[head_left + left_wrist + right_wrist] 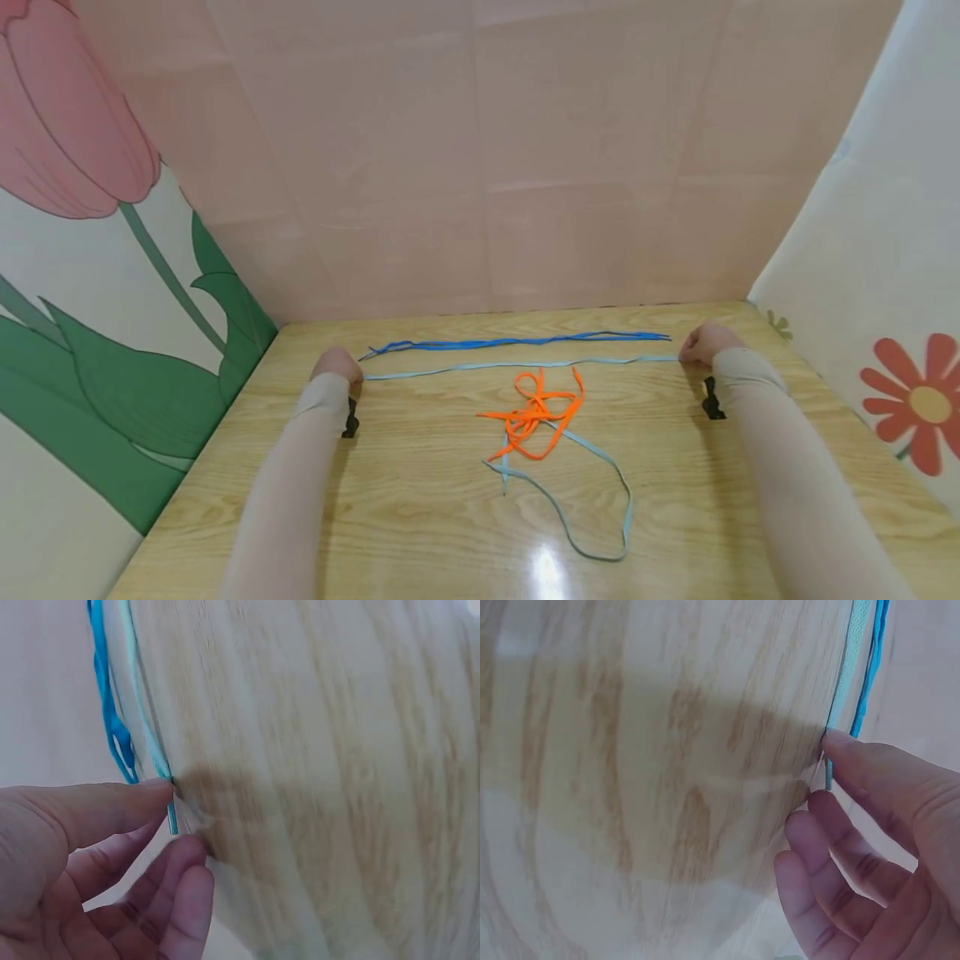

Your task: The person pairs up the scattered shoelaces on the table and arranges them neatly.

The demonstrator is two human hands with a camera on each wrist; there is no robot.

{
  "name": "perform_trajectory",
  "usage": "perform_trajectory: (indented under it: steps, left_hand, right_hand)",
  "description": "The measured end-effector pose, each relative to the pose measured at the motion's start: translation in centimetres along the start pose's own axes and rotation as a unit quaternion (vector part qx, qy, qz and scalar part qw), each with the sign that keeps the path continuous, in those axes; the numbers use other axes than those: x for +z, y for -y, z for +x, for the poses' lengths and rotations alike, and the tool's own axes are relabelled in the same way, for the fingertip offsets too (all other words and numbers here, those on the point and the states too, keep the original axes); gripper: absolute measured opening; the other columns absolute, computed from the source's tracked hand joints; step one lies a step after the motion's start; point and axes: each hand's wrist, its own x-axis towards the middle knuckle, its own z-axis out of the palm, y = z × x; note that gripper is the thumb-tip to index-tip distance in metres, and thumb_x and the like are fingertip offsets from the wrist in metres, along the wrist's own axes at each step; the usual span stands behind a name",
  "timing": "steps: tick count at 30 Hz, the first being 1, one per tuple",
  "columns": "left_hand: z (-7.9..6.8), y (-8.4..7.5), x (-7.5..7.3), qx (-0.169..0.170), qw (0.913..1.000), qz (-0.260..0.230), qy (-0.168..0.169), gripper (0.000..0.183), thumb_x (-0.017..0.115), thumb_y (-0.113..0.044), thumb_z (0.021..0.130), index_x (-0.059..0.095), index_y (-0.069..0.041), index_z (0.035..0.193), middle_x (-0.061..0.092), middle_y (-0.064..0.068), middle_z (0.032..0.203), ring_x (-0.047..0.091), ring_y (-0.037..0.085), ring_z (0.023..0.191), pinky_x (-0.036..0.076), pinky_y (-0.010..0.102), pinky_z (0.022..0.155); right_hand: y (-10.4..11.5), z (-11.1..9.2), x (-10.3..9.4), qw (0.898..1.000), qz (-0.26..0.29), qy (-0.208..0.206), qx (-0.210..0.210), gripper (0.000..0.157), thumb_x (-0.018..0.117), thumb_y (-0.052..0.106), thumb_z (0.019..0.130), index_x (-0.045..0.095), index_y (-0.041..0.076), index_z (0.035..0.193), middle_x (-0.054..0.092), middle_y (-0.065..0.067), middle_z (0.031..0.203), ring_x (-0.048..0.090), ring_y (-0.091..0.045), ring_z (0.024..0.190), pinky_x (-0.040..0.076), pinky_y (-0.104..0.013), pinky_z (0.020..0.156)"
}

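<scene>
A light blue shoelace point(517, 364) is stretched nearly straight across the table from hand to hand. My left hand point(337, 364) pinches its left end near the tip point(172, 817), thumb against finger. At the other end my right hand point(711, 343) pinches the lace just above its tip point(828, 774). Behind it, roughly parallel, lie blue shoelaces point(517, 342), laid out lengthwise together. In front of the stretched lace sits a tangled heap of orange shoelaces point(536, 417). A second light blue lace point(626, 508) loops loosely on the table, partly under the orange heap.
The wood-grain table point(420, 517) meets a pinkish covered wall point(480, 208) at the back. A tulip-printed panel point(172, 350) borders the left side, and a flower-printed white panel point(885, 275) the right. Dark wrist mounts point(712, 400) hang beside both wrists.
</scene>
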Motion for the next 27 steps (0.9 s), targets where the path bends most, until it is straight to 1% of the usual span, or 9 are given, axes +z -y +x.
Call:
perform_trajectory:
  steps: [3,7,13,16,18,20,22,24,27]
  left_hand:
    - [0.0,-0.1,-0.2,0.009,0.9998,0.020,0.003,0.024,0.071,-0.013,0.076,0.069,0.004,0.093,0.067,0.021,0.108,0.062,0.032,0.093,0.053,0.044,0.083]
    - [-1.1,-1.3,-1.0,0.049,0.9978,0.043,-0.007,0.016,0.066,-0.015,0.082,0.071,-0.001,0.089,0.069,0.017,0.104,0.063,0.030,0.091,0.054,0.046,0.081]
    - [-3.3,-4.9,-1.7,0.108,0.9938,0.014,-0.022,0.017,0.062,-0.018,0.089,0.070,-0.006,0.098,0.070,0.011,0.106,0.064,0.028,0.094,0.053,0.043,0.081]
    - [-4.3,-7.2,-1.0,0.165,0.9863,-0.005,-0.007,0.014,0.064,-0.019,0.091,0.068,-0.008,0.098,0.069,0.009,0.101,0.063,0.023,0.089,0.052,0.040,0.078]
    - [-5.3,-9.0,-0.2,0.215,0.9762,-0.023,0.018,0.011,0.065,-0.018,0.092,0.067,-0.009,0.097,0.068,0.006,0.098,0.062,0.020,0.087,0.052,0.037,0.077]
    - [-6.6,-10.7,1.0,0.275,0.9594,-0.026,0.055,0.008,0.067,-0.018,0.091,0.067,-0.011,0.095,0.068,0.002,0.094,0.062,0.016,0.085,0.051,0.033,0.076]
    - [-8.3,-12.3,2.4,0.336,0.9361,-0.012,0.105,0.005,0.067,-0.019,0.092,0.066,-0.014,0.093,0.066,-0.003,0.091,0.060,0.012,0.083,0.051,0.030,0.074]
    - [-10.3,-13.8,3.7,0.396,0.9052,0.036,0.150,0.005,0.068,-0.021,0.092,0.066,-0.016,0.090,0.065,-0.006,0.086,0.058,0.009,0.079,0.049,0.026,0.071]
    - [-13.6,-15.4,5.3,0.464,0.8531,0.160,0.177,0.010,0.069,-0.027,0.090,0.065,-0.021,0.083,0.061,-0.011,0.079,0.053,0.004,0.070,0.046,0.022,0.064]
  right_hand:
    - [0.4,-0.2,-0.4,1.000,-0.013,-0.012,-0.005,0.022,0.068,0.024,0.086,0.067,0.003,0.086,0.063,-0.007,0.076,0.057,-0.022,0.072,0.045,-0.032,0.062]
    - [1.9,-0.8,-1.6,1.000,0.008,-0.022,-0.008,0.029,0.063,0.028,0.091,0.062,-0.001,0.095,0.064,-0.016,0.087,0.059,-0.025,0.077,0.047,-0.037,0.065]
    - [5.3,-1.7,-2.3,0.996,0.062,-0.054,-0.043,0.029,0.059,0.025,0.095,0.062,-0.004,0.101,0.067,-0.020,0.095,0.064,-0.031,0.081,0.050,-0.041,0.068]
    - [7.2,-2.1,-1.8,0.994,0.066,-0.065,-0.063,0.029,0.058,0.023,0.096,0.063,-0.005,0.103,0.067,-0.020,0.096,0.066,-0.032,0.082,0.052,-0.041,0.069]
    - [8.3,-2.4,-1.2,0.994,0.064,-0.062,-0.066,0.029,0.057,0.023,0.097,0.063,-0.004,0.105,0.067,-0.021,0.099,0.066,-0.034,0.084,0.052,-0.040,0.068]
    - [9.3,-2.6,-0.5,0.994,0.063,-0.051,-0.067,0.027,0.056,0.023,0.098,0.062,-0.003,0.105,0.066,-0.021,0.101,0.066,-0.034,0.087,0.052,-0.039,0.068]
    - [10.1,-2.8,0.2,0.995,0.066,-0.041,-0.069,0.025,0.055,0.022,0.098,0.062,-0.002,0.104,0.066,-0.021,0.103,0.066,-0.033,0.088,0.052,-0.037,0.068]
    - [10.7,-2.8,0.7,0.994,0.073,-0.036,-0.076,0.023,0.054,0.020,0.098,0.061,-0.002,0.102,0.066,-0.020,0.101,0.066,-0.030,0.086,0.052,-0.035,0.068]
    - [11.3,-2.9,1.2,0.993,0.071,-0.041,-0.085,0.022,0.056,0.019,0.097,0.061,-0.002,0.099,0.067,-0.018,0.097,0.066,-0.025,0.081,0.052,-0.034,0.068]
